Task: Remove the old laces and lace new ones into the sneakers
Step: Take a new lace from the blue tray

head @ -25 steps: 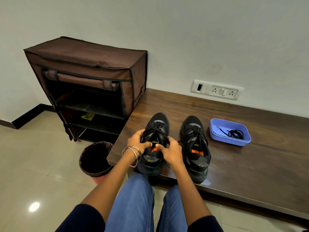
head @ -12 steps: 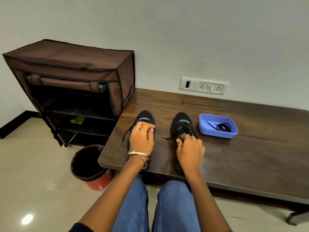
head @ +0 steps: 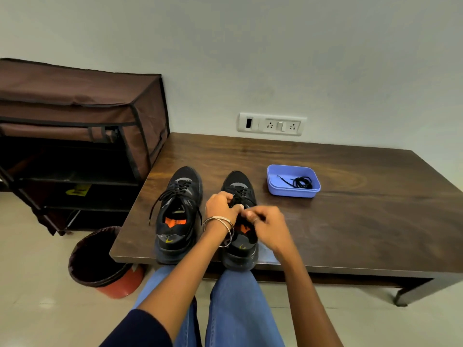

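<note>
Two black sneakers stand side by side at the front edge of the dark wooden table (head: pixel 350 221), toes toward the wall. The left sneaker (head: pixel 178 216) has its black laces untied, the ends hanging over both sides. Both my hands are over the right sneaker (head: pixel 240 249). My left hand (head: pixel 221 206), with bangles on the wrist, pinches its lace near the tongue. My right hand (head: pixel 268 222) pinches the lace close beside it. A blue tray (head: pixel 293 190) further back on the right holds coiled black new laces (head: pixel 302 182).
A brown fabric shoe rack (head: pixel 82 136) stands open left of the table. A lined orange bin (head: pixel 100 261) sits on the floor below the table's left front corner. A wall socket panel (head: pixel 271 124) is above the table. My knees in blue jeans (head: pixel 235 301) are under the table's front edge.
My left hand left the left sneaker and moved right onto the right sneaker's lace, joining my right hand. The left sneaker's lace now lies untied. The view shifted.
</note>
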Demonstrator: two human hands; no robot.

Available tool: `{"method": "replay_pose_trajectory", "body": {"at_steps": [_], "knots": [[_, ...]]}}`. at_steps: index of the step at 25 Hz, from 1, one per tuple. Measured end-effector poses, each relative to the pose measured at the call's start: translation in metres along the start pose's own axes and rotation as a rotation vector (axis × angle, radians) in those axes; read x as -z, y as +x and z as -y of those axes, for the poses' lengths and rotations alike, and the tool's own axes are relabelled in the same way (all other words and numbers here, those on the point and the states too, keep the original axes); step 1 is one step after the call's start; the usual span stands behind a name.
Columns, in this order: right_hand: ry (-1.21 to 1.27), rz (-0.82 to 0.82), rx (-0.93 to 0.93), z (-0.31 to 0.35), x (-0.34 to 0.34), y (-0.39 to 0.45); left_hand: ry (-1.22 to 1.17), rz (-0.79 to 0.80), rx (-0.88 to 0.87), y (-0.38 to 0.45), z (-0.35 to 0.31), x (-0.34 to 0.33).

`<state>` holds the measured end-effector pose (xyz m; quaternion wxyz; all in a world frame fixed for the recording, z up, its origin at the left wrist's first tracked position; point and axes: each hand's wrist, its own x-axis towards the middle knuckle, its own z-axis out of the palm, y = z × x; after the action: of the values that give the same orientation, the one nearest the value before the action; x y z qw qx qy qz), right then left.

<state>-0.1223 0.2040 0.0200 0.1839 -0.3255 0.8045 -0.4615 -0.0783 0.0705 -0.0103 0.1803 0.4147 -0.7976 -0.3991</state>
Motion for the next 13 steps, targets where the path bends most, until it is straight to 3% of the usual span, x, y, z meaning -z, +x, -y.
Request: {"method": "replay_pose_trajectory", "body": {"at_steps": [2,3,8,13], "knots": [[0.025,-0.304,-0.094,-0.006,0.011,0.016,0.019,0.017,0.019,0.005,-0.002,-0.006],[-0.012,-0.349,-0.12,-0.008,0.012,0.025,0.022,0.013,0.03,0.007,-0.002,-0.012],[-0.165,-0.095,-0.035,-0.019,-0.008,0.061,-0.115,-0.104,-0.014,0.001,0.005,-0.029],[-0.434,-0.214,-0.03,-0.022,0.001,0.073,-0.14,-0.134,-0.12,-0.003,0.007,-0.028]]}}
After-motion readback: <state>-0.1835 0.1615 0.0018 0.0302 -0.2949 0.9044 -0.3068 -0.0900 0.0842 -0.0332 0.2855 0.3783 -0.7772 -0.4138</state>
